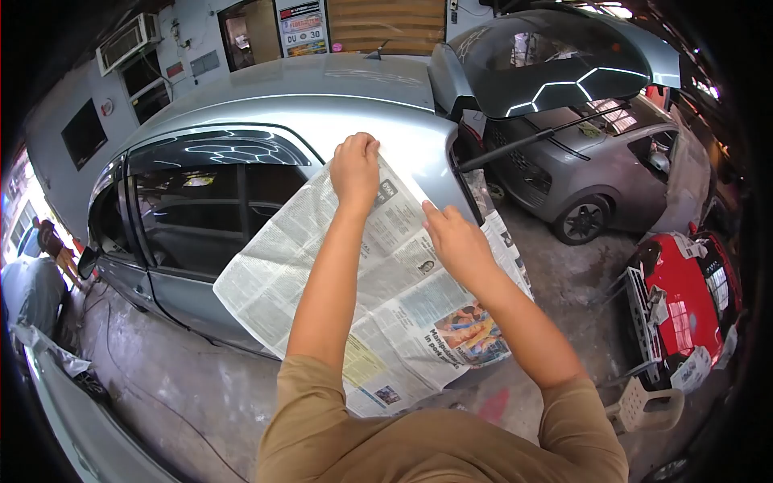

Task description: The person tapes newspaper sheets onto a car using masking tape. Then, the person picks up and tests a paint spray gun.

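Note:
A large sheet of newspaper (pixel 386 314) hangs in front of me against the rear side of a silver car (pixel 378 121). Its upper corner is pinched in my left hand (pixel 355 171), raised near the car's rear roof pillar. My right hand (pixel 459 244) grips the same sheet lower along its upper right edge, fingertips closed over the paper. The paper covers much of the rear panel and part of the rear side window (pixel 274 193). Creases run across it, and its lower end reaches down toward my shirt. The car's tailgate (pixel 555 72) is raised.
A grey car (pixel 596 177) stands behind the silver one. To the right are a red car body part (pixel 680 298) and a beige plastic chair (pixel 648 406). Another covered vehicle (pixel 32 290) and a person (pixel 55 248) are at far left. A cable (pixel 153 394) lies on the floor.

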The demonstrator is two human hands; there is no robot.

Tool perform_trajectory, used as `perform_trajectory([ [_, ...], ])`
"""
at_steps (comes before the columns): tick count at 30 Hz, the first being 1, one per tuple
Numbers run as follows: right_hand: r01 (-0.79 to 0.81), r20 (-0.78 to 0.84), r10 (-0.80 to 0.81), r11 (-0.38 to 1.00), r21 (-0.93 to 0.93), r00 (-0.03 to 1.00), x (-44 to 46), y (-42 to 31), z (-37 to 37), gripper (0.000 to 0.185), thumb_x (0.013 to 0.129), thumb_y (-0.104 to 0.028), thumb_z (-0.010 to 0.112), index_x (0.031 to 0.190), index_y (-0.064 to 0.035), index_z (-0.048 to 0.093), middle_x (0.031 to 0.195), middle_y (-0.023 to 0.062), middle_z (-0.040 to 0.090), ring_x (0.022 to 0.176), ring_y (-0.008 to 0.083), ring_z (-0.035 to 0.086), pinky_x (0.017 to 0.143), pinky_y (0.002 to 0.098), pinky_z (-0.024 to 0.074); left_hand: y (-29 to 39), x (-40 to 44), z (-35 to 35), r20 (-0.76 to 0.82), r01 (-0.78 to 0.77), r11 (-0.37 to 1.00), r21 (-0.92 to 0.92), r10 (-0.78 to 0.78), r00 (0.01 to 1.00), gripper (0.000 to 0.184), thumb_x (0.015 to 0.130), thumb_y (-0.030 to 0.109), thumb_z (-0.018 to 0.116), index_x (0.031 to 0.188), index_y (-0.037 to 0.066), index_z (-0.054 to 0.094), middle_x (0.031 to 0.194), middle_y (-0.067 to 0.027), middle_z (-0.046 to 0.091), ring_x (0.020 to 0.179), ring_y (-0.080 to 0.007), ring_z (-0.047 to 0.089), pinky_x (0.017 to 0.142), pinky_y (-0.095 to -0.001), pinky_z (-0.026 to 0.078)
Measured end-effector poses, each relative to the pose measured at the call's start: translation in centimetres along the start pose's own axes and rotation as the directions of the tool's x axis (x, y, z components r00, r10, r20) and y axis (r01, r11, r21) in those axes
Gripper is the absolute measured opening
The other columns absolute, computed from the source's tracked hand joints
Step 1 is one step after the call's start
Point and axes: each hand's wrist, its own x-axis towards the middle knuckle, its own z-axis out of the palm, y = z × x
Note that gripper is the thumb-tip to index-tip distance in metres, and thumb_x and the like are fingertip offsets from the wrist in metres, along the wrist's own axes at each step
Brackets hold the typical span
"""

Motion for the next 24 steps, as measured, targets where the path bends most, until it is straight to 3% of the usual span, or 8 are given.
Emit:
perform_trajectory([
  [3,-0.003,0.027,0.006,0.995,-0.098,1.0,1.1,1.3,-0.3,0.03,0.099,-0.02,0.056,0.126,-0.0081,0.064,0.091,0.02,0.064,0.076,0.0392,0.067,0.066,0.0466,0.0549,1.2,1.2,0.5,-0.003,0.003,0.985,0.173,-0.002,1.0,0.015,0.097,0.024,0.062,0.096,0.01,0.067,0.097,-0.007,0.069,0.094,-0.0301,0.065,0.081,-0.0432,0.052],
  [7,0.049,0.056,-0.04,0.983,-0.175,0.998,2.9,2.2,-0.3,0.025,0.097,-0.014,0.052,0.116,-0.0049,0.065,0.088,0.0205,0.065,0.075,0.0381,0.069,0.067,0.0472,0.0559,0.9,1.8,1.1,-0.022,-0.065,0.955,0.29,0.075,0.997,0.015,0.097,0.026,0.061,0.097,0.012,0.067,0.095,-0.0066,0.067,0.09,-0.029,0.067,0.076,-0.0444,0.054],
  [12,0.084,0.116,-0.06,0.973,-0.213,0.991,4.3,2.4,-0.2,0.018,0.094,-0.011,0.052,0.103,-0.0043,0.066,0.09,0.021,0.066,0.08,0.0389,0.069,0.071,0.0475,0.0561,0.9,1.9,1.1,-0.033,-0.051,0.946,0.319,0.065,0.997,0.014,0.097,0.026,0.062,0.098,0.012,0.066,0.097,-0.0067,0.065,0.087,-0.0271,0.068,0.073,-0.0429,0.054],
  [16,0.085,0.175,-0.044,0.969,-0.23,0.983,5.0,1.9,-0.6,0.018,0.092,-0.009,0.052,0.102,-0.004,0.066,0.092,0.0205,0.067,0.086,0.039,0.069,0.076,0.0481,0.0557,0.9,2.1,1.1,-0.018,-0.011,0.951,0.31,0.017,1.0,0.017,0.098,0.028,0.059,0.102,0.014,0.067,0.103,-0.0072,0.068,0.093,-0.0318,0.068,0.078,-0.044,0.054],
  [19,0.085,0.224,-0.028,0.965,-0.249,0.974,5.7,2.0,-0.5,0.021,0.093,-0.01,0.051,0.104,-0.0048,0.068,0.093,0.0205,0.068,0.089,0.0388,0.07,0.077,0.0484,0.0557,0.5,2.1,1.5,-0.063,-0.044,0.947,0.318,0.068,0.996,0.012,0.097,0.024,0.062,0.099,0.013,0.066,0.096,-0.006,0.065,0.087,-0.0266,0.068,0.073,-0.0421,0.054],
  [21,0.093,0.255,-0.021,0.957,-0.276,0.967,6.0,2.1,-0.2,0.027,0.095,-0.014,0.05,0.112,-0.0067,0.07,0.09,0.0202,0.069,0.085,0.0387,0.07,0.076,0.0491,0.0558,0.5,2.1,1.6,-0.067,-0.042,0.945,0.325,0.067,0.996,0.012,0.097,0.025,0.063,0.098,0.013,0.066,0.095,-0.0056,0.065,0.086,-0.0264,0.068,0.073,-0.042,0.054],
  [24,0.083,0.276,0.002,0.952,-0.295,0.961,6.4,2.0,0.1,0.026,0.095,-0.013,0.049,0.108,-0.0049,0.07,0.092,0.0209,0.07,0.088,0.0391,0.07,0.077,0.0493,0.0557,0.8,2.3,1.4,-0.03,0.014,0.955,0.296,-0.005,1.0,0.016,0.096,0.027,0.062,0.102,0.013,0.066,0.098,-0.006,0.067,0.09,-0.0295,0.068,0.076,-0.0432,0.053],
])
